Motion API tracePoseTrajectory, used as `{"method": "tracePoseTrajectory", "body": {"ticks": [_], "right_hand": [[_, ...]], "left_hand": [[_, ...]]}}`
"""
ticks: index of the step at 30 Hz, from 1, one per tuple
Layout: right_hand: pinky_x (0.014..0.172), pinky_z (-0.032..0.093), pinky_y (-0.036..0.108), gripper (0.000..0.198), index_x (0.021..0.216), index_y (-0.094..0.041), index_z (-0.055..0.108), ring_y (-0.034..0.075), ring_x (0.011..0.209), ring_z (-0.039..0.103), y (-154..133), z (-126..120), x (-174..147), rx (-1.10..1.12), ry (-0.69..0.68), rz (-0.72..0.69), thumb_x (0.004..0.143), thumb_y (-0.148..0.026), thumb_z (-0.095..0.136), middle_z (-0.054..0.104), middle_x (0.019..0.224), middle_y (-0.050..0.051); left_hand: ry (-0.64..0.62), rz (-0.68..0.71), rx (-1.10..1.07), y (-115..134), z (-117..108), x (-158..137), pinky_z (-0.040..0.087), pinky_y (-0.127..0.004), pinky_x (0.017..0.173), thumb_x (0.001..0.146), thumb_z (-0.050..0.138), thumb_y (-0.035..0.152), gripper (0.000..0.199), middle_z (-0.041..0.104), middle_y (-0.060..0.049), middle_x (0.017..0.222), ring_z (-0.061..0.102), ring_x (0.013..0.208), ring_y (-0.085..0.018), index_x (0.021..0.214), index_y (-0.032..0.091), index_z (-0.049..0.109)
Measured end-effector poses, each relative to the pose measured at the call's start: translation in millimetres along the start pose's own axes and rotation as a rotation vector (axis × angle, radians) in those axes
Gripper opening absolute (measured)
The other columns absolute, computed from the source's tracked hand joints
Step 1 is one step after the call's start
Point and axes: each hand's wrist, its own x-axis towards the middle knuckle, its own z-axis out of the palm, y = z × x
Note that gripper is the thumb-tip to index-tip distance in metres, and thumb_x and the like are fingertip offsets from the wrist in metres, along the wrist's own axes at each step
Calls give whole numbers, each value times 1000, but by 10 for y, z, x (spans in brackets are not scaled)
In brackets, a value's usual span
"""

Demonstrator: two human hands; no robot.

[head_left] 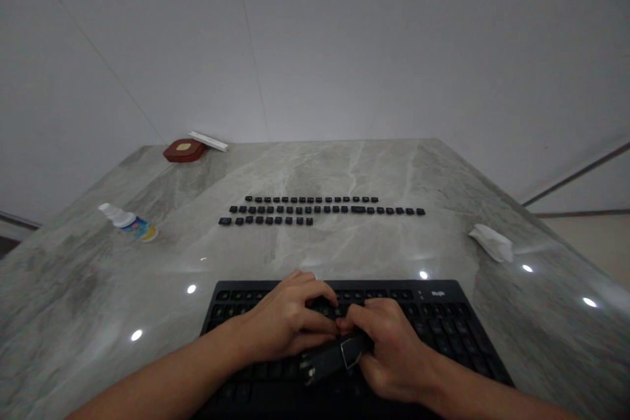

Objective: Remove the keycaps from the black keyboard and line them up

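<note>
A black keyboard (436,361) lies in front of me, partly covered by both hands. My left hand (290,315) rests on its middle, fingers curled and closed in toward the keys. Whatever is between those fingertips is too small and dark to make out. In my right hand (388,348) is a black-handled tool with a wire clip (327,361), slanting down to the left. The tool's working end is hidden by my fingers. Fingertips of both hands meet over the keys. Beyond the keyboard, loose black keycaps (358,210) lie in three rows.
On the left lies a spray bottle (135,225) on its side. A reddish-brown case (184,151) and a white strip (209,141) are at the back left. A crumpled white tissue (492,243) lies right on the marble-patterned table (394,170). Behind it stands a pale wall.
</note>
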Motion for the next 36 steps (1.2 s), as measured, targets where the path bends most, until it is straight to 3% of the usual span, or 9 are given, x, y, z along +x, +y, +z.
{"method": "tracePoseTrajectory", "body": {"ticks": [3,10,21,25,30,34,36], "right_hand": [[52,33,29,23,73,-20,63,19,49,59,-2,-1,5,24,31,-31,58,-14,47,65,58,1],[51,32,29,28,75,-20,62,17,46,55,13,8,-17,25,36,-100,55,-12,44,63,56,0],[47,26,29,21,67,-20,58,13,40,49,-2,26,11,37,59,-244,58,-11,41,57,47,-2],[51,34,26,25,72,-21,62,15,47,56,15,19,-16,10,44,-198,57,-10,45,62,53,-1],[53,36,26,19,71,-21,61,15,50,56,11,-21,-26,44,-95,-189,59,-14,48,62,55,-1],[53,35,27,5,60,-20,53,15,51,55,-32,-68,-10,46,-101,-148,60,-17,48,58,52,0],[52,32,28,11,53,-20,46,14,47,52,-46,-74,-1,42,-75,-129,64,-21,49,54,47,0]], "left_hand": [[-14,4,-2,2,1,-7,42,-36,83,93,63,31,15,65,-4,121,57,95,-19,101,26,74],[-90,14,-68,46,-44,40,40,-36,77,97,58,25,16,74,-1,110,54,78,-16,107,24,70],[-52,18,-64,17,-9,14,39,-35,76,94,62,26,16,72,2,115,52,81,-18,107,25,71],[-63,15,-42,18,-8,8,39,-35,76,94,62,27,15,73,0,113,53,83,-18,105,25,72],[-61,28,6,24,-13,5,40,-36,77,93,62,27,17,74,-1,110,53,83,-19,107,26,72],[-54,24,29,24,-6,-1,40,-36,76,94,61,30,17,73,-1,112,52,83,-19,106,25,72],[-49,23,25,30,-8,2,40,-36,75,94,61,30,17,73,-1,112,52,82,-19,106,25,72]]}}
